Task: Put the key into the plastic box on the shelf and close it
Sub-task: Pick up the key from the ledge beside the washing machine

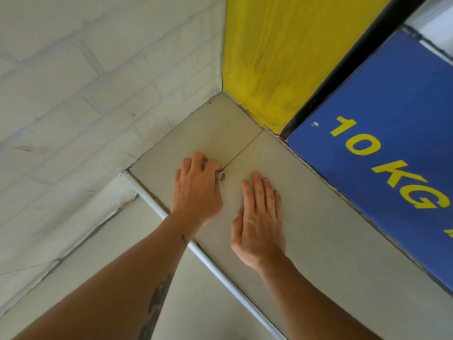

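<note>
A small metal key (220,177) lies on a pale tiled ledge (306,217), close to the corner of the wall. My left hand (197,192) rests over it with fingers curled, and the fingertips pinch the key's end. Just to the right of the key, my right hand (258,222) lies flat on the ledge, palm down with the fingers together, and holds nothing. No plastic box or shelf is in view.
A white painted brick wall (85,94) closes the left side. A yellow column (282,57) stands at the back corner. A blue panel (392,155) with yellow "10 KG" lettering borders the ledge on the right. A white trim strip (213,266) edges the ledge's front.
</note>
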